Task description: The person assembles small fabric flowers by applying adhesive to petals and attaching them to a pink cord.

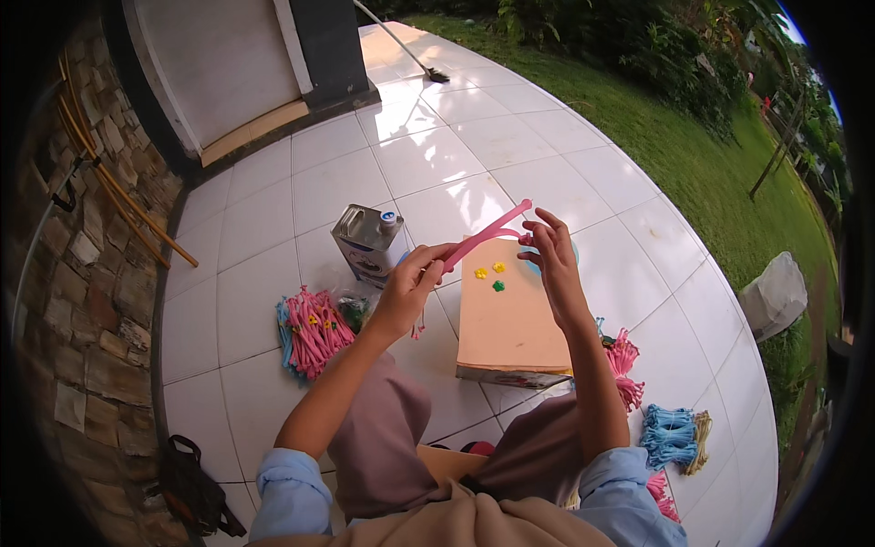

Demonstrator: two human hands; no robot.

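**Hands on pink strip, frame centre**

Left hand [407,278] pinched shut on lower end of pink strip [486,234]; right hand [553,255] gripping upper end with fingertips, apparently keeping it taut. Held above peach box [506,333] bearing small coloured pieces [489,272]. Metal can [367,242] just left; pink bundle [313,330] on floor, lower left.

Between the raised left hand [406,287] and right hand [550,260] the air is open, crossed only by the pink strip [483,235] they hold. Below them the peach box [506,314] blocks the middle floor. The metal can [367,242] stands just left of it, the pink bundle [313,330] nearer left, and pink and blue bundles [672,436] crowd the near right. Far tiles [437,146] lie open up to the broom [415,56].
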